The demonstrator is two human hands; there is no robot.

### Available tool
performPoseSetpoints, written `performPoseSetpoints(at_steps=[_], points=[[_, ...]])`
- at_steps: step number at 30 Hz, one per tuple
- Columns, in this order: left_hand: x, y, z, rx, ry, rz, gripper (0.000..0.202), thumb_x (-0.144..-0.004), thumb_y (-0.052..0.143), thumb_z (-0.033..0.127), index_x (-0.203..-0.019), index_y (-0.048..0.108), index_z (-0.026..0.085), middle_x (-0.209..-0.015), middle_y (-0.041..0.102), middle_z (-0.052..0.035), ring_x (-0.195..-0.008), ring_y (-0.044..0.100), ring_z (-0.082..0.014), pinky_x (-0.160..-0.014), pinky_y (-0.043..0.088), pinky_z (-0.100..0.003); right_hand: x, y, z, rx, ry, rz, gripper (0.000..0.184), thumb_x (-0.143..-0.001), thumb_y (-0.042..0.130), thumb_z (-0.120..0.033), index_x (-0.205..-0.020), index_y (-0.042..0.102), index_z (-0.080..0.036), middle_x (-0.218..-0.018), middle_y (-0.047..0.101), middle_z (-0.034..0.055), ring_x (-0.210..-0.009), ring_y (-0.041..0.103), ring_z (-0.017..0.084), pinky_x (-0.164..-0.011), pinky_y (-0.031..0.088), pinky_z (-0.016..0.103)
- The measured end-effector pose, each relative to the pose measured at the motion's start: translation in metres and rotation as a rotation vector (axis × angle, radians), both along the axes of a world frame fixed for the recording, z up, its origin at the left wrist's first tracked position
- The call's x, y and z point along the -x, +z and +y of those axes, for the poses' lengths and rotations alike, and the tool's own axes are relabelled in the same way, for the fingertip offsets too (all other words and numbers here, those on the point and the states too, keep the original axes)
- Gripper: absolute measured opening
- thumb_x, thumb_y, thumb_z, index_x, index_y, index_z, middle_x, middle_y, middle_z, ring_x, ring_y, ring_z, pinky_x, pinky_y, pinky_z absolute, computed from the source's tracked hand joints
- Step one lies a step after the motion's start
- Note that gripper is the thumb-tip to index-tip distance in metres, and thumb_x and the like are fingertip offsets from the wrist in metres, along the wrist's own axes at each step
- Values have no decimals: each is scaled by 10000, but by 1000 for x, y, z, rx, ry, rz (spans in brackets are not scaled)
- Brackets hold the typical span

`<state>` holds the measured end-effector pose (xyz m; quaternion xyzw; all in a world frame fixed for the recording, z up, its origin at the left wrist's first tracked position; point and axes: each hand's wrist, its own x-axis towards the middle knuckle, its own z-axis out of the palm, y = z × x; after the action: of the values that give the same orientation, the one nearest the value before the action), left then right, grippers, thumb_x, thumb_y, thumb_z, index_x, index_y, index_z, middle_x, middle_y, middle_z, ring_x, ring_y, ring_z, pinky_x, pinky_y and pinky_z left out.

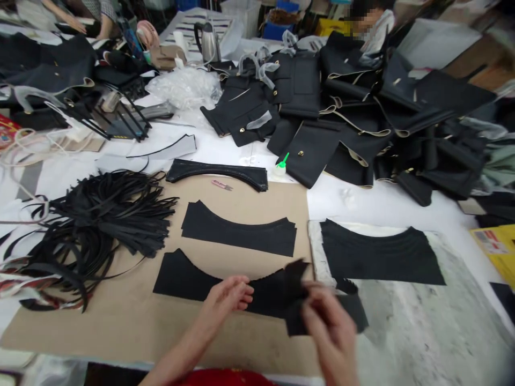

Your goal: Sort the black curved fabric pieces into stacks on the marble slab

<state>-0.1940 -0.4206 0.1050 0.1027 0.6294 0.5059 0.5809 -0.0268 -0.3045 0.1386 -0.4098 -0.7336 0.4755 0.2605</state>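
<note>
My right hand (pixel 332 327) pinches a curved black piece of leather or fabric (pixel 296 287), which is blurred and bent upward at its left end. Part of that piece is hidden behind the fingers. My left hand (pixel 231 294) hovers over another curved black piece (pixel 181 279) on the brown board; its fingers are loosely bent and nothing shows in them. Farther back on the board lie overlapping black pieces (pixel 241 230) of the same curved shape. To the right, one more black piece (pixel 382 254) rests on a stained whitish slab (pixel 434 316).
A bundle of black strips (pixel 108 220) covers the left of the brown board (pixel 225 340). Pink thread snips (pixel 222 185) lie near a stacked curved band (pixel 217 170). A small green-tipped bottle (pixel 281 167) stands before piled black bag parts (pixel 298 86). Other people sit at the back.
</note>
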Motion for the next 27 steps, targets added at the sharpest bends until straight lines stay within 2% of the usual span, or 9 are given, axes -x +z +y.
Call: performPoseSetpoints(at_steps=[2, 4, 8, 11, 13, 15, 19, 23, 27], points=[[-6, 19, 6, -15, 30, -46, 548, -746, 595, 620, -1052, 654, 169, -1021, 711, -116, -939, 662, -265, -785, 541, -351, 14, 1, -18, -15, 110, -25, 112, -898, 452, -233, -836, 542, -210, -896, 603, 49, -756, 576, 156, -634, 460, 246], [-2, 22, 4, 24, 48, 52, 531, -670, 680, 593, -995, 682, 173, -966, 723, -97, -928, 655, -278, -769, 537, -339, 33, -8, -36, -14, 210, -63, 108, -886, 426, -186, -904, 526, -222, -894, 579, 40, -788, 577, 163, -687, 470, 261], [14, 1, -12, 178, 96, 222, 444, -572, 748, 522, -818, 693, 156, -757, 712, -60, -843, 649, -275, -692, 522, -302, 65, -31, -63, 40, 319, -113, 160, -871, 399, -153, -927, 521, -239, -922, 566, 39, -798, 588, 174, -712, 480, 290], [26, -14, -28, 315, 206, 203, 407, -538, 745, 527, -694, 665, 159, -646, 678, -40, -730, 645, -255, -581, 497, -280, 72, -39, -66, 106, 407, -55, 183, -884, 415, -146, -966, 544, -248, -964, 581, 33, -837, 590, 164, -739, 483, 274], [34, -19, -38, 379, 277, 112, 393, -522, 765, 507, -693, 659, 170, -623, 670, -28, -659, 639, -234, -556, 496, -284, 66, -45, -54, 100, 394, -51, 209, -896, 426, -153, -1033, 551, -250, -1010, 592, 34, -903, 587, 166, -793, 478, 274], [44, -23, -46, 394, 354, 2, 386, -520, 787, 476, -741, 663, 185, -675, 694, -28, -654, 647, -224, -580, 517, -296, 52, -58, -27, 11, 246, -154, 224, -923, 406, -183, -1091, 544, -234, -1070, 587, 58, -981, 572, 185, -862, 463, 304], [61, -38, -55, 463, 438, -56, 354, -567, 794, 365, -843, 655, 192, -737, 710, -23, -674, 666, -201, -574, 522, -272, 9, -94, 49, -269, -72, -710, 334, -945, 390, -242, -1246, 485, -130, -1189, 542, 156, -1134, 504, 268, -972, 399, 381], [65, -58, -55, 538, 499, -34, 269, -610, 770, 277, -791, 593, 187, -632, 651, 13, -576, 628, -176, -543, 525, -287, -15, -120, 98, -321, -96, -1017, 360, -922, 440, -229, -1244, 499, -78, -1078, 583, 188, -1080, 531, 323, -903, 420, 401], [61, -76, -54, 600, 524, 33, 236, -636, 756, 257, -781, 582, 192, -601, 620, 25, -511, 578, -160, -538, 534, -314, -9, -133, 102, -302, -114, -1094, 316, -914, 458, -224, -1189, 522, -83, -1022, 587, 190, -982, 589, 318, -799, 451, 378]])
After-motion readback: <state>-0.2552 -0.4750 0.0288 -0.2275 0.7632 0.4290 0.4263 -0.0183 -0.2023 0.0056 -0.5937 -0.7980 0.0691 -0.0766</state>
